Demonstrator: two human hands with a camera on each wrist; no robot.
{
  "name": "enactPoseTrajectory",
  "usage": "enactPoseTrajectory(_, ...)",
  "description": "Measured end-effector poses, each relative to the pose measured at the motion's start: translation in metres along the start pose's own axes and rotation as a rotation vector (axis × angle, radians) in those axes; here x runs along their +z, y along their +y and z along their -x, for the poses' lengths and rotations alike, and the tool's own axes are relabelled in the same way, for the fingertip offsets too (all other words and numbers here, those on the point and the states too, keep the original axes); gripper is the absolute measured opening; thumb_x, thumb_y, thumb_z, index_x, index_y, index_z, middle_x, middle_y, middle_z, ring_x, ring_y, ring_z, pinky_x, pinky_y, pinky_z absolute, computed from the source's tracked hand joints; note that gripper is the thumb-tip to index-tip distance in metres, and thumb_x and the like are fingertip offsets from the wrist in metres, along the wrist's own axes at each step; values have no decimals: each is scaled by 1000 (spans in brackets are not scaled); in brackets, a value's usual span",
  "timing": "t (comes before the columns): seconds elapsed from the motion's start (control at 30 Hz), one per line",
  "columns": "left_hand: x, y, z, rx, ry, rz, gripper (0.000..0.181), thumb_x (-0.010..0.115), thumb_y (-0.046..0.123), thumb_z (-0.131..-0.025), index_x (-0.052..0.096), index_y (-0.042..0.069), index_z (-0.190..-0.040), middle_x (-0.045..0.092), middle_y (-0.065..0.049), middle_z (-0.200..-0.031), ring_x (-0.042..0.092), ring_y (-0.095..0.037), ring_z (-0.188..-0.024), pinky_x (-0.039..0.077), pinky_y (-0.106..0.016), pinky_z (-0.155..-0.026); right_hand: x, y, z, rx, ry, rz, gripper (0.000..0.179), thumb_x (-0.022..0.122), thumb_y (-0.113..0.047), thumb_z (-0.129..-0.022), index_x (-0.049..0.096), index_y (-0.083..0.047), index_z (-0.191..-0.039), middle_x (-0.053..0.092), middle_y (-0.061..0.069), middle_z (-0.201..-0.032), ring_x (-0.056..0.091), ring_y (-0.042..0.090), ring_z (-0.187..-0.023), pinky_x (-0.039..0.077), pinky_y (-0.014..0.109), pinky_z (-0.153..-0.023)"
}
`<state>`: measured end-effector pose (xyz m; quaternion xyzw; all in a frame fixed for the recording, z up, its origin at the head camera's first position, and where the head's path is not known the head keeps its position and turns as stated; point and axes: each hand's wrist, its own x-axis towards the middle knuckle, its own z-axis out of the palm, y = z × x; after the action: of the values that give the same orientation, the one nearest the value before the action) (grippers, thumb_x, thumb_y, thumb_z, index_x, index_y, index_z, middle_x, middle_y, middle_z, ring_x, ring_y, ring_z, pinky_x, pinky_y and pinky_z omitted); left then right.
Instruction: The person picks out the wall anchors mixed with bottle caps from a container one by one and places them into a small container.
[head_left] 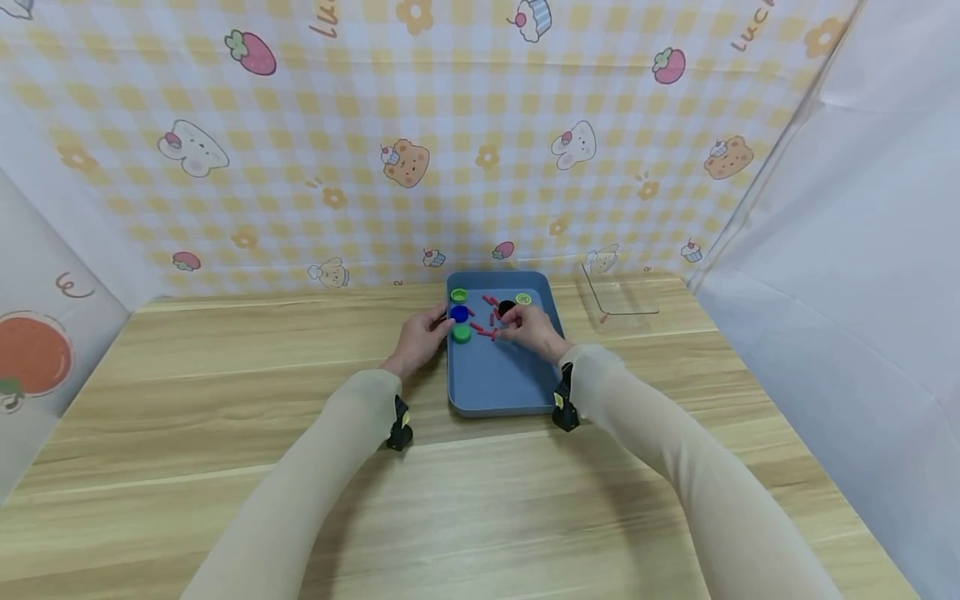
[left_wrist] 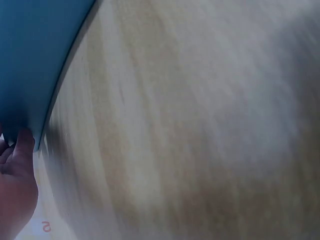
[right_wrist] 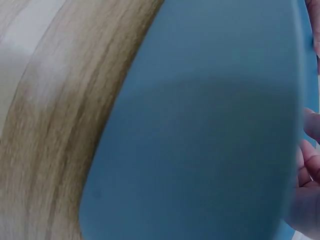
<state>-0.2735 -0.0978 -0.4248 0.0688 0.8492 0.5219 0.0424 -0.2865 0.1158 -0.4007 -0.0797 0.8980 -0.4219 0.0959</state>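
A blue-grey tray [head_left: 506, 392] lies on the table with several small red sticks [head_left: 476, 326] scattered in its far half. Among them are a green cap [head_left: 461, 334], a blue cap [head_left: 459, 314], a lighter green cap [head_left: 458, 295], a yellow-green cap [head_left: 523, 298] and a black cap [head_left: 506, 307]. At the tray's left side, my left hand [head_left: 422, 337] holds the rim beside the blue cap. Over the tray, my right hand [head_left: 534, 331] pinches one red stick at its fingertips, close by the black cap. In the right wrist view the fingers are partly cut off, and the stick is hidden.
Right of the tray stands a clear open box [head_left: 621, 300] with a dark rim line, a small reddish piece [head_left: 604, 317] by its front corner. The wood-grain table [head_left: 480, 508] extends in front. A patterned cloth [head_left: 487, 200] hangs right behind the tray.
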Motion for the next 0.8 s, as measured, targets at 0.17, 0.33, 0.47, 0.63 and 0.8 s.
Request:
enactPoseTrajectory(0.17,1,0,0,-29,-4,16,49,49,19,-99,35,4,-144,36,-9,-148,34,-23,-137,32,-35,-112,6,2,-2,0,-4,27,25,72,-9,-82,63,4,-101,54,2,-74,45,9,-63,37,18,-54)
enactPoseTrajectory(0.33,0,1,0,-26,-3,18,49,49,19,-99,34,5,-144,36,-9,-149,33,-23,-138,32,-35,-112,8,0,-2,6,3,84,25,73,-12,-81,63,1,-100,54,1,-73,45,10,-63,37,19,-55)
enactPoseTrajectory(0.47,1,1,0,-24,-2,24,49,49,18,-99,34,5,-144,36,-9,-149,33,-23,-138,32,-35,-112,10,1,-4,0,13,116,24,74,-12,-80,63,0,-97,55,1,-74,46,10,-64,37,19,-55)
enactPoseTrajectory(0.63,1,2,0,-26,-1,26,49,49,17,-99,34,5,-144,35,-9,-149,32,-22,-138,32,-34,-112,12,1,-5,-7,14,121,24,75,-12,-79,62,-1,-95,55,2,-74,47,12,-65,37,20,-56)
enactPoseTrajectory(0.8,0,2,0,-30,-3,24,49,49,18,-99,34,5,-144,35,-9,-149,32,-22,-138,32,-34,-112,12,1,-7,6,12,131,25,75,-12,-79,62,-1,-97,56,4,-77,48,14,-68,37,21,-58)
